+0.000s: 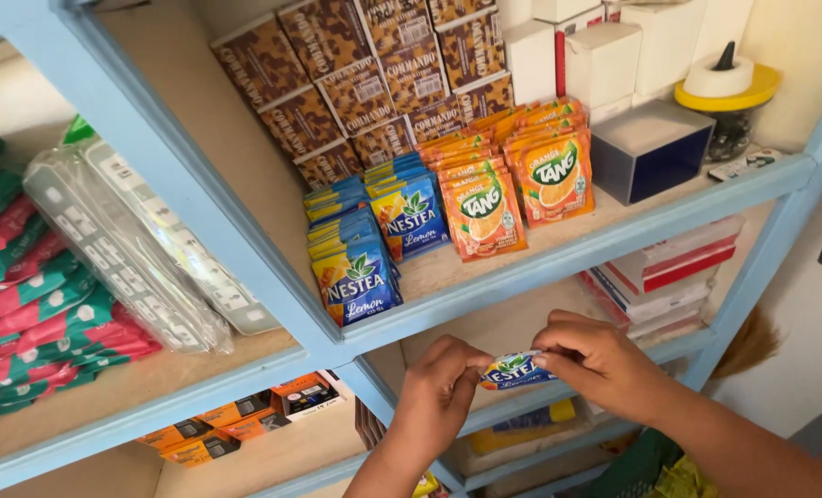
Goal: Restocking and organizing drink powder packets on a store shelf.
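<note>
Below the blue shelf edge (559, 267), a small blue drink-mix sachet (514, 371) is held between both hands, its long axis roughly horizontal. Left hand (439, 387) pinches the left end; right hand (595, 360) pinches the right end from above, fingers curled narrow. Both are equally near. Matching blue sachets (360, 277) stand up and to the left on the shelf, beside orange sachets (512, 189).

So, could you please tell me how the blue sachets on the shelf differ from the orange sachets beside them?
The blue sachets are blue with a green leaf and lemon picture; the orange sachets are orange with a fruit picture. The blue ones stand further left and reach nearer the shelf's front edge; the orange ones sit further right and back. Both are small flat packets, standing in rows on one light blue shelf.
</note>
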